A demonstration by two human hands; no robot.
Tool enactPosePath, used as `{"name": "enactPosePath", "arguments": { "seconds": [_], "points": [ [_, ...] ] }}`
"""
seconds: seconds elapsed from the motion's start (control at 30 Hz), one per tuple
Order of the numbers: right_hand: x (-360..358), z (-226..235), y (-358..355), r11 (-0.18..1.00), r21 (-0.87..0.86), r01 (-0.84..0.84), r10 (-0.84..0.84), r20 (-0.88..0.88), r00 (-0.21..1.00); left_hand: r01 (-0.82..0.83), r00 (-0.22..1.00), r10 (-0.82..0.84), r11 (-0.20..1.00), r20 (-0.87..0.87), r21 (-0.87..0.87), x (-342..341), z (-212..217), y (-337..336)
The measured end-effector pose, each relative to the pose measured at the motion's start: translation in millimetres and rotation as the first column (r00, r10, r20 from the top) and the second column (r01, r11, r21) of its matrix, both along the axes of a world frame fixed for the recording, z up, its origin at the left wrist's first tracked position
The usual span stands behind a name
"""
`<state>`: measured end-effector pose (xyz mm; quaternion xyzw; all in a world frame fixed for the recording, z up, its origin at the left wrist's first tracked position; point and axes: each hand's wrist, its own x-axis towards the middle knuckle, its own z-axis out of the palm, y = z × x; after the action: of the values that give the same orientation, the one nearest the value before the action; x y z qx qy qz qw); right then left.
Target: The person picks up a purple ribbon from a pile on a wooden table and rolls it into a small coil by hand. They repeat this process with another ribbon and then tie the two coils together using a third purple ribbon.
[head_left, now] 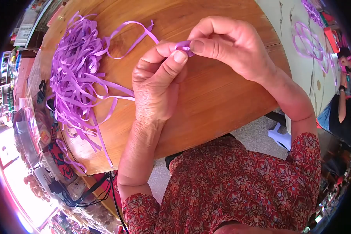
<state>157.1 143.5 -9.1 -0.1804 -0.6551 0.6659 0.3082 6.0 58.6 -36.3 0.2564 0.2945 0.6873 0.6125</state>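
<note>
Both hands meet above a round wooden table. My left hand and my right hand pinch the same short piece of purple ribbon between thumbs and fingertips; it looks folded or looped, mostly hidden by the fingers. A long purple strip trails from the pinch back to a loose pile of purple ribbon strips on the left part of the table. Some strips hang over the table's near-left edge.
A second pale table at the upper right carries more purple ribbon loops. Another person sits at the right rim. A white plastic stool stands on the floor. Cluttered goods and black cables fill the left side.
</note>
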Motion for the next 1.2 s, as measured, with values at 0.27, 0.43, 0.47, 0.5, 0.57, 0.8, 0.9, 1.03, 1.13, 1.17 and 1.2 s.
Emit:
{"name": "enactPosePath", "arguments": {
  "seconds": [0.27, 0.43, 0.47, 0.5, 0.57, 0.8, 0.9, 1.03, 1.13, 1.17, 1.2],
  "points": [
    [3, 8, 6, 0.591, 0.786, 0.180, -0.149, -0.113, 0.982, -0.039, 0.999, 0.038, 0.999, -0.038, -0.029, 0, 2, -3],
    [4, 6, 3, 0.693, 0.710, 0.125, -0.111, -0.066, 0.992, -0.029, 0.998, 0.028, 0.999, -0.056, -0.020, 0, 3, -2],
    [4, 6, 4, 0.693, 0.710, 0.125, -0.111, -0.066, 0.992, -0.029, 0.998, 0.028, 0.999, -0.056, -0.020, 0, 4, -3],
    [5, 5, 4, 0.727, 0.677, 0.115, -0.101, -0.061, 0.993, -0.038, 0.996, 0.036, 0.999, -0.079, -0.017, 2, 5, -3],
    [6, 4, 4, 0.760, 0.641, 0.106, -0.093, -0.055, 0.994, -0.045, 0.994, 0.043, 0.999, -0.101, -0.017, 3, 3, -2],
    [8, 13, -1, 0.957, 0.271, 0.103, -0.123, 0.060, 0.991, -0.045, 0.921, 0.070, 0.996, -0.383, 0.073, 3, 7, -5],
    [10, 13, 2, 0.976, 0.195, 0.101, -0.124, 0.109, 0.986, -0.096, 0.878, 0.104, 0.995, -0.467, 0.040, 5, 14, -10],
    [10, 10, 4, 0.982, 0.169, 0.084, -0.101, 0.094, 0.990, -0.178, 0.887, 0.151, 0.984, -0.437, -0.021, 5, 14, -10],
    [11, 11, 5, 0.982, 0.175, 0.073, -0.086, 0.068, 0.994, -0.202, 0.903, 0.160, 0.977, -0.398, -0.066, 5, 18, -11],
    [11, 12, 5, 0.982, 0.174, 0.073, -0.086, 0.068, 0.994, -0.203, 0.903, 0.160, 0.977, -0.398, -0.067, 6, 17, -11],
    [11, 12, 4, 0.981, 0.178, 0.076, -0.089, 0.068, 0.994, -0.205, 0.902, 0.170, 0.977, -0.397, -0.048, 6, 17, -11]
  ]
}}
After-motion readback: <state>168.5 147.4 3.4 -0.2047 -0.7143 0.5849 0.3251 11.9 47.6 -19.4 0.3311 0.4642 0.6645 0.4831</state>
